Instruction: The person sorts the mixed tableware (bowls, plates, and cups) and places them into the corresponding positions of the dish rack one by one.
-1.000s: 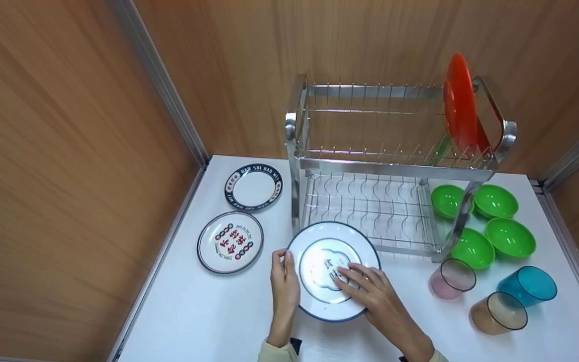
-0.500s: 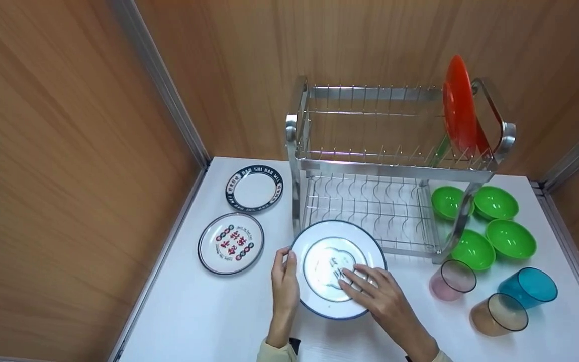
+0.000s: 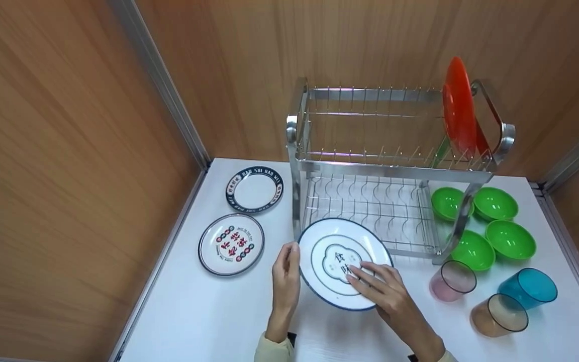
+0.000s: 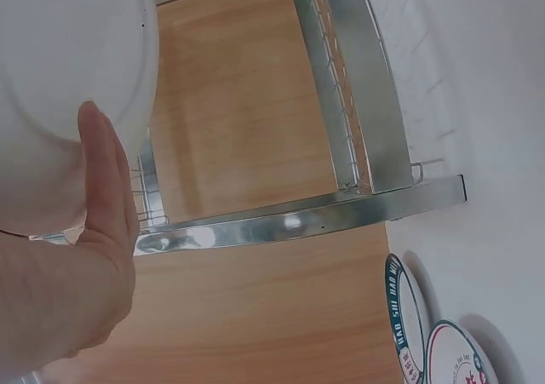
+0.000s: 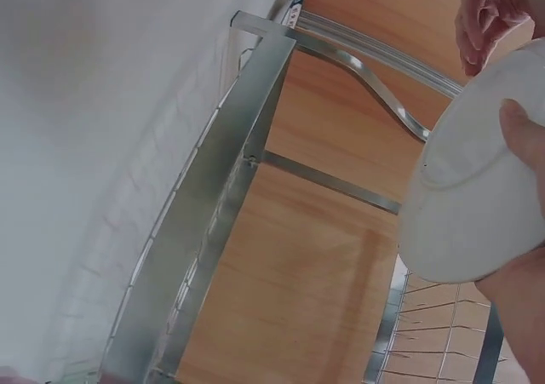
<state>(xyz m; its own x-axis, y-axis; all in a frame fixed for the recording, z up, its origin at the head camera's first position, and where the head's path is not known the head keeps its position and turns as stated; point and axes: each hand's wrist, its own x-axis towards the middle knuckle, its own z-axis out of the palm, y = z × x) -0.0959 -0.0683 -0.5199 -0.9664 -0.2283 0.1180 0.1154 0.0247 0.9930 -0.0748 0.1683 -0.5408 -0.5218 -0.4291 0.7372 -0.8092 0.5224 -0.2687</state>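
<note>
A white plate with a blue rim and dark characters at its centre is held tilted above the table. My right hand grips its right side, fingers spread over the front and thumb against the pale back. Beside the left rim is my left hand, fingers fairly straight and pointing up; whether it touches the rim is hard to tell. In the left wrist view, the left hand overlaps the plate's back. Behind the plate stands a two-tier metal dish rack.
An orange-red plate stands upright in the rack's upper right. Several green bowls, a pink cup, a blue cup and a brown cup occupy the right. At left lie a black-rimmed plate and a red-lettered plate.
The plate has shifted rightward and slightly up with my right hand, and its tilt has changed. My left hand has stayed nearly in place, so the left rim now lies farther from its palm.
</note>
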